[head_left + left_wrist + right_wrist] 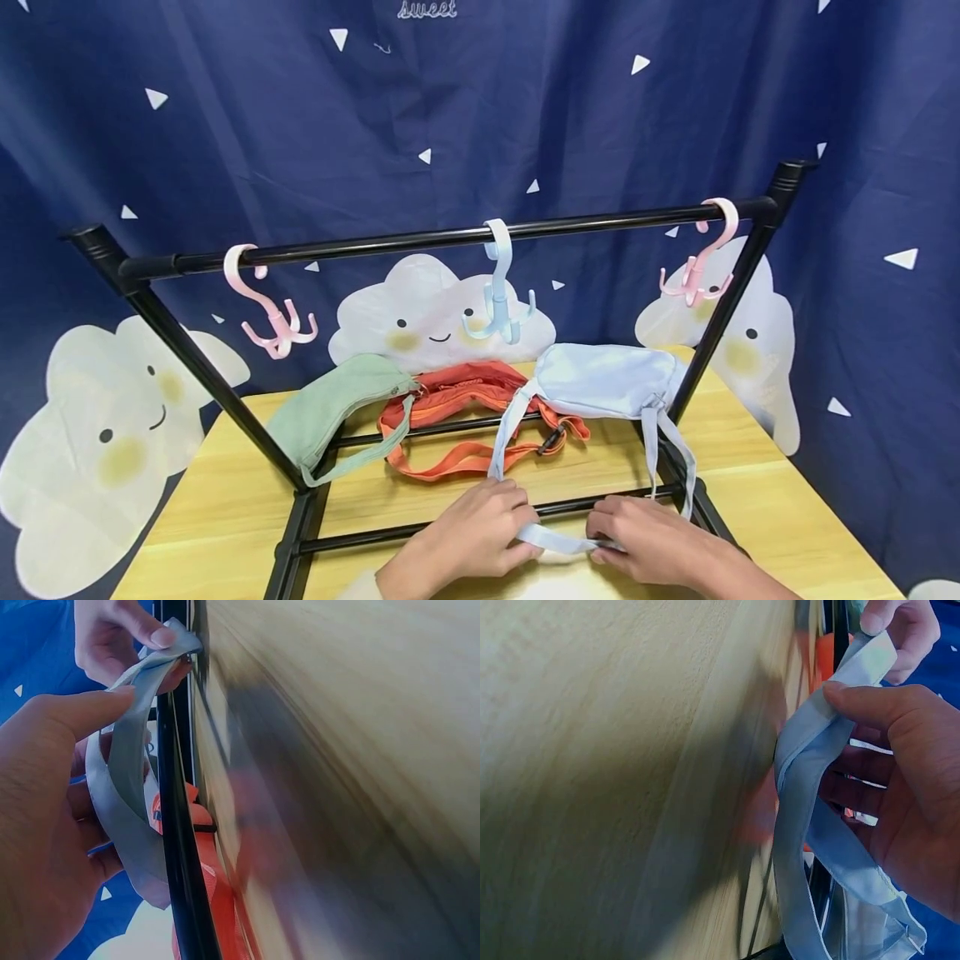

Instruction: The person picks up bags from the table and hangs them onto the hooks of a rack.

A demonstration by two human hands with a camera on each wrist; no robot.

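A pale blue waist bag lies at the back right of the rack's base, its strap running forward to both hands. My left hand holds the strap between thumb and fingers, near the front bar. Close by on the right, my right hand pinches another part of it. In the right wrist view the strap hangs in a twisted loop below the thumb. A green waist bag and an orange-red waist bag lie to the left of the blue one.
A black rack stands on the wooden table. From its top bar hang a pink hook at left, a light blue hook in the middle and another pink hook at right. Behind is a dark blue curtain.
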